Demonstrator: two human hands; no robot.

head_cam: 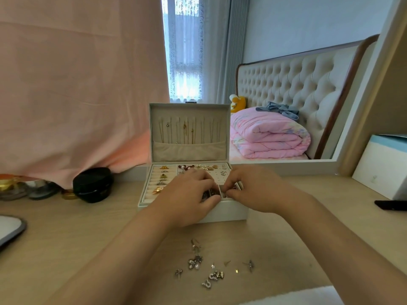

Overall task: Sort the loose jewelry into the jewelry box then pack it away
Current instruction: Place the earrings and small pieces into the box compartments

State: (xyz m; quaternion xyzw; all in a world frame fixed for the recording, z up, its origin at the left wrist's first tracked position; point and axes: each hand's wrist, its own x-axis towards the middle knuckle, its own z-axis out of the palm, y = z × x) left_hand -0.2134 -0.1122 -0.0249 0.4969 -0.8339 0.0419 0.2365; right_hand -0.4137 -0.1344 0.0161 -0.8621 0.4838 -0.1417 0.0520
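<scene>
Curling fingers (230, 183) meet over the rectangular, fabric-lined jewelry box (233, 210).

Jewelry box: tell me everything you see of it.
The pale grey rectangular jewelry box stands open on the wooden desk, lid upright. Gold chains hang inside the lid above a beige pocket. Its tray holds rings in slots at left, earrings behind. The left hand and right hand reach into its front compartments.

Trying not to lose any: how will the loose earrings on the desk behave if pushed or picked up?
The earrings look tiny and light, so a push would likely scatter them. Thin and spiky, they probably snag where clustered. The smooth desk may let them slide.
</scene>
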